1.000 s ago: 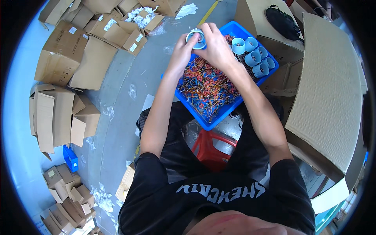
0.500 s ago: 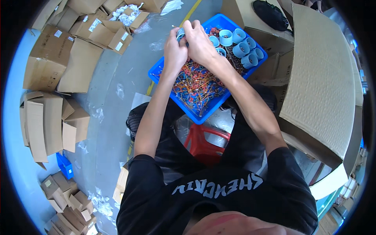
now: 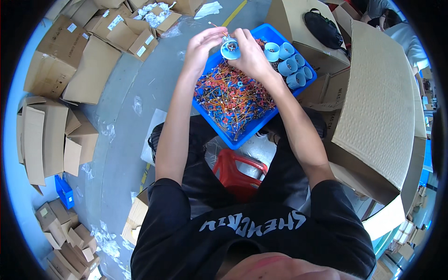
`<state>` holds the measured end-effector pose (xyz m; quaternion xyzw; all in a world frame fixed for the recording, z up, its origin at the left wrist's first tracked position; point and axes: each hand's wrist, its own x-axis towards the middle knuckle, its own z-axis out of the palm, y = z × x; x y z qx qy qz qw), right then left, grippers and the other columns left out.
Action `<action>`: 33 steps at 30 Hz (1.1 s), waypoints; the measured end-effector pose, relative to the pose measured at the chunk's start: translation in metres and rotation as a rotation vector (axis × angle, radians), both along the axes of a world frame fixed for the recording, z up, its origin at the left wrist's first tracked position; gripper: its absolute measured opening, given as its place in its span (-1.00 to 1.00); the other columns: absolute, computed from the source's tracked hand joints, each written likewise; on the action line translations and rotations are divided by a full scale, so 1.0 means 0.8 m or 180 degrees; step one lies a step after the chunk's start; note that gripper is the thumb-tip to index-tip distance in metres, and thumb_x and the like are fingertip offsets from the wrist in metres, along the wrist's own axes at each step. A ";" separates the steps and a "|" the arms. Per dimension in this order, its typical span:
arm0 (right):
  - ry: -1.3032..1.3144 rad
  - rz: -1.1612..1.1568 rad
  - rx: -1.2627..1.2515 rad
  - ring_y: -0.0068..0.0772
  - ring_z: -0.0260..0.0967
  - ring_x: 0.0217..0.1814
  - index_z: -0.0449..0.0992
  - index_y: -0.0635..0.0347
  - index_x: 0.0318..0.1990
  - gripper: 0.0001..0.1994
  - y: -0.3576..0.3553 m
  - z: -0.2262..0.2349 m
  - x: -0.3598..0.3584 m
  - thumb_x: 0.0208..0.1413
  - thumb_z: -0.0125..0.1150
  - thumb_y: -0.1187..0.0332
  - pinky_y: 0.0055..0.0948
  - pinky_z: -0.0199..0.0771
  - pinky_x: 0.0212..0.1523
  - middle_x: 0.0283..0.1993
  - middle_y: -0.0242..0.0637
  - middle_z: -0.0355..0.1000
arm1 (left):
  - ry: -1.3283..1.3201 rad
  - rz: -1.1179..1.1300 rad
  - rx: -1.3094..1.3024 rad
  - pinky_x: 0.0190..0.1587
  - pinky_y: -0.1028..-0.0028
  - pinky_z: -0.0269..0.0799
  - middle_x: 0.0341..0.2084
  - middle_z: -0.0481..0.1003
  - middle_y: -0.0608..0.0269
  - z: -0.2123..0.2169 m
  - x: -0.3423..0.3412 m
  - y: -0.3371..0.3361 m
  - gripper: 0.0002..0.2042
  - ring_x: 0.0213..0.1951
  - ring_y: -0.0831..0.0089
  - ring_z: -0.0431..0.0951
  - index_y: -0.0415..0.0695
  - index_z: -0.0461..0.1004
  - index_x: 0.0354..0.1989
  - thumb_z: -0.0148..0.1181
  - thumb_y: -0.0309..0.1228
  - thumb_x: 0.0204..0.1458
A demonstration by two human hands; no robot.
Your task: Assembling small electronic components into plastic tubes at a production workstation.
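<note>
My right hand point(image 3: 252, 55) grips a light blue cup-shaped part point(image 3: 232, 56), tilted so its open mouth and the small metal-like pieces inside show. Against the cup's far left side, my left hand point(image 3: 199, 48) has its fingers pinched together around a thin orange wire point(image 3: 217, 28), whose pale tip sticks out above them. Beneath both hands lies a blue plastic tray point(image 3: 227, 139), heaped with orange wires point(image 3: 229, 95) bearing small red, blue and dark ends. Several more light blue cups point(image 3: 287, 67) stand grouped at its right corner, with small parts inside.
A red plastic stool point(image 3: 233, 179) is between my legs. Large cardboard boxes point(image 3: 380, 102) stand close on the right, one carrying a black pouch point(image 3: 323, 29). Open cartons point(image 3: 51, 140) line the left wall beside a small blue bin point(image 3: 64, 191). Another person point(image 3: 406, 39) is at the far right.
The cup in my hands has come nearer and to the right, and its mouth now shows. My left hand has loosened from around the cup and shifted slightly left.
</note>
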<state>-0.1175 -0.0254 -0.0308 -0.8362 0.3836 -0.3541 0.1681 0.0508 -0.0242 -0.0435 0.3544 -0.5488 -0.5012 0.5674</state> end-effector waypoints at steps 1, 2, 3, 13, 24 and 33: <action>-0.0012 0.0009 -0.0012 0.17 0.25 0.04 0.22 0.29 -0.08 -0.42 0.000 -0.002 0.002 -0.35 0.35 0.54 -0.10 0.35 0.01 -0.08 0.10 0.25 | -0.0014 0.0115 -0.0013 0.12 0.46 0.30 -0.09 0.51 0.09 -0.002 -0.001 -0.001 -0.69 0.00 0.35 0.49 -0.28 0.44 0.00 0.09 -0.53 0.05; -0.0002 -0.0056 -0.0017 0.18 0.25 0.03 0.22 0.29 -0.08 -0.41 0.001 -0.005 0.003 -0.36 0.36 0.53 -0.10 0.36 0.00 -0.08 0.10 0.26 | -0.0026 0.0228 -0.0025 0.11 0.46 0.32 -0.10 0.51 0.09 -0.005 -0.001 -0.002 -0.71 -0.01 0.36 0.49 -0.28 0.47 -0.03 0.09 -0.53 0.04; 0.0024 -0.0130 -0.0013 0.20 0.26 0.02 0.22 0.29 -0.07 -0.40 0.001 -0.007 0.002 -0.37 0.37 0.52 -0.09 0.37 -0.02 -0.08 0.10 0.26 | -0.0019 0.0226 -0.0029 0.11 0.46 0.32 -0.10 0.51 0.09 -0.006 -0.005 -0.001 -0.71 -0.01 0.36 0.49 -0.28 0.47 -0.03 0.09 -0.53 0.04; 0.1110 -0.0745 0.0730 0.11 0.44 -0.13 0.34 0.31 -0.11 -0.38 -0.038 -0.016 -0.077 -0.34 0.44 0.18 -0.11 0.46 -0.14 -0.22 0.12 0.46 | -0.2149 0.0203 -0.0707 -0.02 0.39 0.42 -0.13 0.53 0.09 -0.015 -0.054 0.001 -0.75 -0.12 0.29 0.55 -0.20 0.50 -0.08 0.08 -0.49 0.06; 0.2485 -0.0791 0.1644 -0.04 0.47 -0.09 0.42 0.36 -0.09 -0.37 -0.005 -0.051 -0.162 -0.28 0.41 0.07 -0.24 0.47 -0.09 -0.16 0.06 0.49 | -0.3616 -0.0049 -0.0903 0.00 0.19 0.40 -0.13 0.49 -0.01 -0.058 -0.126 -0.026 -0.75 -0.08 0.10 0.50 -0.19 0.49 -0.12 0.08 -0.45 0.00; 0.2473 -0.1494 0.1925 -0.05 0.45 -0.01 0.37 0.32 -0.03 -0.30 0.020 -0.057 -0.127 -0.28 0.47 0.04 -0.18 0.47 -0.05 -0.06 -0.02 0.46 | -0.4291 0.0333 -0.0485 0.00 0.12 0.40 -0.01 0.38 -0.16 -0.117 -0.153 -0.024 -0.73 -0.10 -0.04 0.49 -0.35 0.43 -0.16 0.06 -0.51 -0.06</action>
